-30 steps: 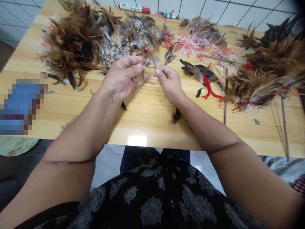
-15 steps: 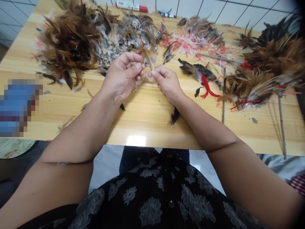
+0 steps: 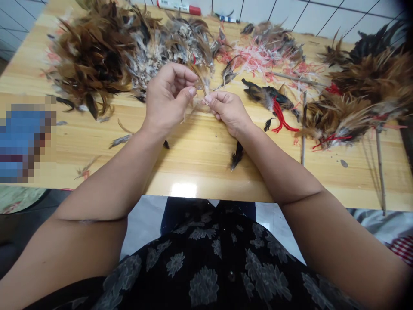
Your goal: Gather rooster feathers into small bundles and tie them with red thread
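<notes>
"Two hands over the table (image 3: pixel 200 172); what do they have?"

"One feather tuft (image 3: pixel 204 79), brown with a pale base, held up between them above the middle of the table. The right hand (image 3: pixel 229 110) pinches that base between thumb and fingertips."

"And the left hand (image 3: pixel 171 97)?"

"Just beside the tuft, fingers bent, thumb a little apart from the forefinger. Whether it grips a strand, I can't tell."

"How many sticks?"

"I count three. The back stick (image 3: pixel 298 79) lies aslant, the middle stick (image 3: pixel 303 129) points toward the front edge, and the right stick (image 3: pixel 381 172) runs from the feathers down to that edge."

"Markers?"

"Two, by the tiled wall: a red-capped marker (image 3: pixel 179 7) and a smaller blue-and-white marker (image 3: pixel 227 19)."

"Feathers?"

"Too many to count singly. One brown heap (image 3: pixel 93 56) on the left, one grey-white heap (image 3: pixel 151 51) touching it, one smaller grey heap (image 3: pixel 274 36) behind the pink and white shreds (image 3: pixel 251 58), and one brown-and-black mass (image 3: pixel 364 82) on the right."

"Anything closer to the right hand?"

"One dark bundle (image 3: pixel 271 97) with several red cords (image 3: pixel 280 116), and one black feather (image 3: pixel 237 156) beside the forearm."
</notes>
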`<state>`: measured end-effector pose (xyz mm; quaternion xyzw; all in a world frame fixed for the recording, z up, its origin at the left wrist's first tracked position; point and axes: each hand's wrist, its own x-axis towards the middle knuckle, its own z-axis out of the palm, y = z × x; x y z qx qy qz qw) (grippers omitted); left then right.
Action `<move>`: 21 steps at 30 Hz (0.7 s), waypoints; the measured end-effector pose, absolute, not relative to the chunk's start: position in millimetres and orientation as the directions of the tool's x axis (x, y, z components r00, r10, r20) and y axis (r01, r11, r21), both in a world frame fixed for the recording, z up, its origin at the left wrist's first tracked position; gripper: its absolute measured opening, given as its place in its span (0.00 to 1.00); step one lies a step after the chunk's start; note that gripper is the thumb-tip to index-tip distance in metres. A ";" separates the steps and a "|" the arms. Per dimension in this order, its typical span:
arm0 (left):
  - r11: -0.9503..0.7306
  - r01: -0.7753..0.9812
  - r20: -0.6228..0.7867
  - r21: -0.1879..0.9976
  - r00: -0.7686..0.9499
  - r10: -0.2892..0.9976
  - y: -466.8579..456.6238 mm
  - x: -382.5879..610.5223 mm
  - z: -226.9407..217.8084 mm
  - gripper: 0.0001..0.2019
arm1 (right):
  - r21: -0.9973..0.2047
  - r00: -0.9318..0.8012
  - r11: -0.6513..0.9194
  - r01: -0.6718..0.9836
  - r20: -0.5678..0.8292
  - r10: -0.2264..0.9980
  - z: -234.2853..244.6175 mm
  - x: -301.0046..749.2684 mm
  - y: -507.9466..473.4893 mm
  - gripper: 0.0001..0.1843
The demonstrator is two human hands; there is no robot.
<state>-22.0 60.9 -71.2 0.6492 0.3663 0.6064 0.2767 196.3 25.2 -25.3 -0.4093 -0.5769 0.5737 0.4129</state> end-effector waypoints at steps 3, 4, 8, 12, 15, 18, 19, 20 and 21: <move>-0.659 0.190 0.670 0.728 0.009 0.742 63.4 -25.9 -73.7 0.39 | -1.000 -0.336 -0.015 0.015 -0.019 0.942 -25.3 198.2 25.5 0.28; -0.675 0.212 0.687 0.707 0.023 0.726 64.1 -27.0 -74.3 0.40 | -1.000 -0.344 -0.018 0.019 -0.024 0.939 -25.4 198.7 25.5 0.28; -0.695 0.345 0.722 0.631 0.067 0.689 64.8 -28.7 -75.6 0.42 | -0.998 -0.377 -0.025 0.050 -0.042 0.925 -28.4 200.8 26.8 0.26; -0.757 0.321 0.775 0.569 0.098 0.624 48.1 -22.0 -62.9 0.40 | -0.999 -0.391 -0.022 0.041 -0.037 0.920 -29.5 200.5 28.3 0.28; -0.661 0.273 0.681 0.699 0.028 0.732 23.1 -11.6 -41.4 0.15 | -1.000 -0.391 -0.006 0.006 -0.008 0.920 -23.1 198.0 25.4 0.33; -0.562 0.236 0.583 0.793 -0.023 0.813 5.2 -3.1 -24.3 0.11 | -1.000 -0.389 0.001 0.017 -0.006 0.921 -14.5 195.7 20.7 0.36; -0.537 0.228 0.557 0.812 -0.031 0.830 3.0 -1.9 -21.2 0.13 | -1.000 -0.385 0.001 0.026 -0.009 0.923 -12.6 195.3 19.5 0.37; -0.521 0.223 0.543 0.824 -0.044 0.839 2.4 -1.6 -19.3 0.17 | -0.999 -0.379 0.002 0.033 -0.011 0.925 -11.5 195.0 18.7 0.38; -0.513 0.217 0.536 0.830 -0.059 0.842 2.9 -2.1 -18.1 0.20 | -0.999 -0.371 0.004 0.036 -0.009 0.929 -11.4 194.9 18.4 0.38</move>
